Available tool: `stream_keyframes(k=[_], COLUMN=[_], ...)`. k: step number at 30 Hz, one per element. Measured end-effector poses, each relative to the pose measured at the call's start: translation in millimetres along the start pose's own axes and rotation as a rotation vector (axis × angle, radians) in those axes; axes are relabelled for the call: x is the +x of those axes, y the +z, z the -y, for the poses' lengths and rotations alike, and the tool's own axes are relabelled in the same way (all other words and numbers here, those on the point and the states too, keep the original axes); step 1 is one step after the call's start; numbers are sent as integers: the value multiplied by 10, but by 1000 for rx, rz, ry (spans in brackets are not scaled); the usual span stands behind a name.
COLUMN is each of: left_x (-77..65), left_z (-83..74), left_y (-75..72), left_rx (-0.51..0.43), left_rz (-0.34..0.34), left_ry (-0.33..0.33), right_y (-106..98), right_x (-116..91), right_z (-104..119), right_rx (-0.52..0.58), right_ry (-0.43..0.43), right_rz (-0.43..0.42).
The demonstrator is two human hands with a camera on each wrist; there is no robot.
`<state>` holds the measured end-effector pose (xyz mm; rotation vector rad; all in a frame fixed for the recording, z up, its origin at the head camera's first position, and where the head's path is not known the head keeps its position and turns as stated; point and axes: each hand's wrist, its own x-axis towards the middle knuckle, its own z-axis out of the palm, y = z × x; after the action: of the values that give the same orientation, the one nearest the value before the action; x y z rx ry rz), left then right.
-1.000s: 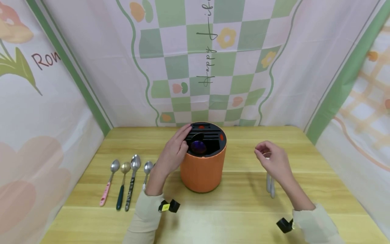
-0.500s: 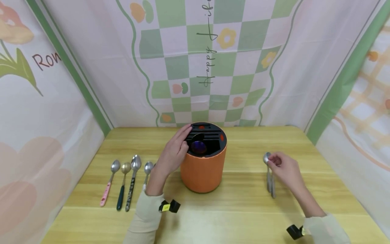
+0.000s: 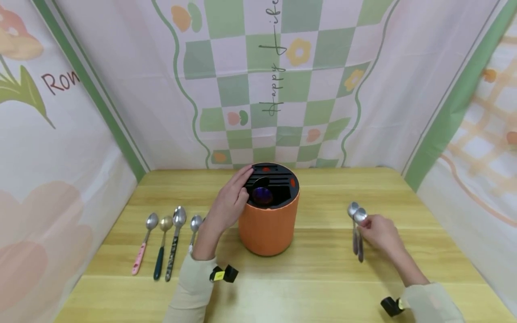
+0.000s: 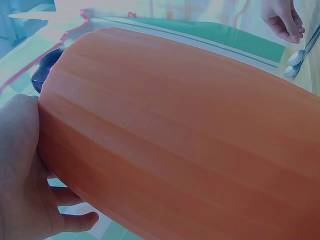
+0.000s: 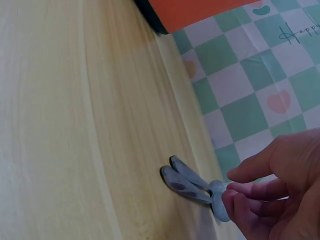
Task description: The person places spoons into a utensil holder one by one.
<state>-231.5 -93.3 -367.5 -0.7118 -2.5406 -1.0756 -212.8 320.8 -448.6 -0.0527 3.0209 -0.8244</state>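
1. Spoons come into fuller view at 3 o'clock of the orange container (image 3: pixel 266 229), 12 o'clock being away from the person: half a second earlier only one bowl of the pair showed past the right hand (image 3: pixel 379 233); now the outer spoon (image 3: pixel 360 214) and the inner spoon (image 3: pixel 353 209) both show theirs

2. Right-hand fingers, drawn narrow, sit at about 4 o'clock of the outer spoon's bowl; whether they touch or pinch it cannot be told, but the shift suggests that this spoon is the hand's present business

3. Bowls of the pair point to 12 o'clock, handles to 6, long axes nearly parallel and flat on the counter (image 3: pixel 315 287)

4. Left hand (image 3: pixel 228 202), at the container's 9 to 10 o'clock, keeps its long, straight fingers along the rim, likely to steady it; the container stands upright, long axis vertical, with a dark round utensil head (image 3: pixel 262 196) in its black slotted top

5. Pink-handled spoon (image 3: pixel 139 259), green-handled spoon (image 3: pixel 159 264) and patterned-handle spoon (image 3: pixel 172 253) lie at 9 o'clock, bowls towards 1 and handles towards 7
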Motion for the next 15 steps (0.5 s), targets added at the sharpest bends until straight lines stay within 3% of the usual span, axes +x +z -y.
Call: stream_keyframes(k=[6, 15], left_x=[-20, -15], left_z=[-10, -21], left_y=[6, -7], left_rx=[1, 3], left_rz=[3, -17], left_ry=[-8, 11], right_y=[32, 61], right_x=[9, 72], right_z=[-81, -109], right_rx=[-46, -51], right_ry=[69, 112], right_rz=[90, 114])
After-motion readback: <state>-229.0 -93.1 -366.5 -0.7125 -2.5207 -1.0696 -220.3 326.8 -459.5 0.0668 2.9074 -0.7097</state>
